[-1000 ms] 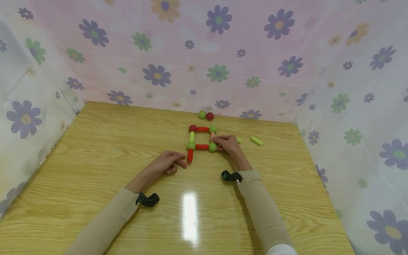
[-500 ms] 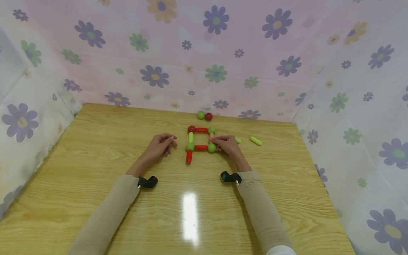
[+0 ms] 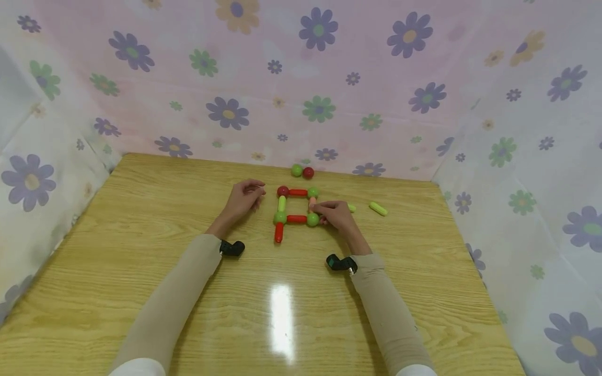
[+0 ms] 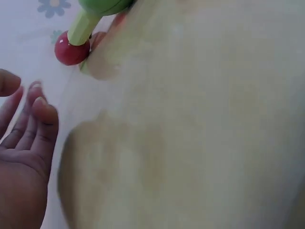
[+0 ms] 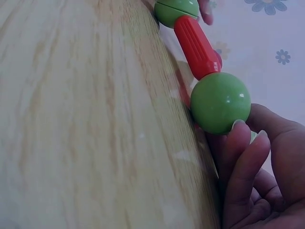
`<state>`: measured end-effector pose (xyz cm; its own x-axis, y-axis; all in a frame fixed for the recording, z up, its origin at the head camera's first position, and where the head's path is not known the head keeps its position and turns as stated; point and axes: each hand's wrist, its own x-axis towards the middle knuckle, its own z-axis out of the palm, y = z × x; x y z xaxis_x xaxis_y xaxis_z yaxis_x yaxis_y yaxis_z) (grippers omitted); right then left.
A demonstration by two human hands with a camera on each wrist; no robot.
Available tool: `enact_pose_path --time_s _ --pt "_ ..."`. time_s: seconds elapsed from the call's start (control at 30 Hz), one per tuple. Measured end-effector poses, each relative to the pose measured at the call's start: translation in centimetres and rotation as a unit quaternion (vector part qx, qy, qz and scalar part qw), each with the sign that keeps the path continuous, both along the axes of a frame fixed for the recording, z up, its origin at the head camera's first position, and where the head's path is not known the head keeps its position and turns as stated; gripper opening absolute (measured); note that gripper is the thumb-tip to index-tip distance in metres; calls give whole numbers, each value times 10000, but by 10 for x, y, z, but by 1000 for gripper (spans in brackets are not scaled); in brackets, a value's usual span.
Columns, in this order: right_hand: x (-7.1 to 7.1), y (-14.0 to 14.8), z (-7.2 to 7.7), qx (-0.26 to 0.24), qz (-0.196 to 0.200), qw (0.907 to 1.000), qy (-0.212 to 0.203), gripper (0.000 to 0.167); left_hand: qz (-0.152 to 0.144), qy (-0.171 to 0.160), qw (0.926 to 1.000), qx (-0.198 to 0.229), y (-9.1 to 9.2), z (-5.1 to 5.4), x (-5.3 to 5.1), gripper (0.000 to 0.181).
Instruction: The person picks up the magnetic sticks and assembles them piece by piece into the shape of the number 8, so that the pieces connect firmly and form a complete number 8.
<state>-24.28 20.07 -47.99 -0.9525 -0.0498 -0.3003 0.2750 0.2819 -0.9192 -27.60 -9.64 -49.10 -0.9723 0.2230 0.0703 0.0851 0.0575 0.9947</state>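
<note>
On the table lies a square of magnetic-style sticks and balls. Its corners are a dark red ball (image 3: pixel 282 191) and three green balls, the near right one (image 5: pixel 220 103) large in the right wrist view. Red sticks (image 3: pixel 297 219) form the near and far sides, a yellow-green stick (image 3: pixel 281 204) the left. Another red stick (image 3: pixel 279 233) juts toward me from the near left corner. My right hand (image 3: pixel 337 215) pinches the orange-pink stick (image 3: pixel 312 201) on the right side, partly covering it. Left of the dark red ball, my left hand (image 3: pixel 242 201) hovers with relaxed fingers, holding nothing.
Behind the square, a loose green ball (image 3: pixel 297 170) and a dark red ball (image 3: pixel 308 173) sit against the flowered cloth (image 3: pixel 263 136). To the right lie two yellow-green sticks, one (image 3: pixel 378 209) in full view and another (image 3: pixel 351 208) partly behind my right hand.
My left hand has moved from beside the protruding red stick, away from me along the square's left side, to near the dark red corner ball. The right hand keeps its pinch.
</note>
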Motion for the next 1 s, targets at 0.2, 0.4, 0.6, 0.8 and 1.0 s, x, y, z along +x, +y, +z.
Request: enact_pose_path --time_s 0.2,0.4,0.6,0.8,1.0 --pt "-1 2 -2 -21 73 10000 -7 42 375 418 9984 -109 16 19 -25 32" --pt "0 2 -3 24 174 9998 72 42 259 879 9901 -1063 27 41 -48 31" --pt "0 2 -3 29 168 9998 116 39 -515 894 9788 -1769 40 59 -61 33" --pt "-1 2 -3 41 175 9998 75 37 -1086 797 9563 -2595 60 60 -69 38" --pt "-4 3 -4 112 146 9998 82 39 -1421 699 9431 -2923 72 56 -68 45"
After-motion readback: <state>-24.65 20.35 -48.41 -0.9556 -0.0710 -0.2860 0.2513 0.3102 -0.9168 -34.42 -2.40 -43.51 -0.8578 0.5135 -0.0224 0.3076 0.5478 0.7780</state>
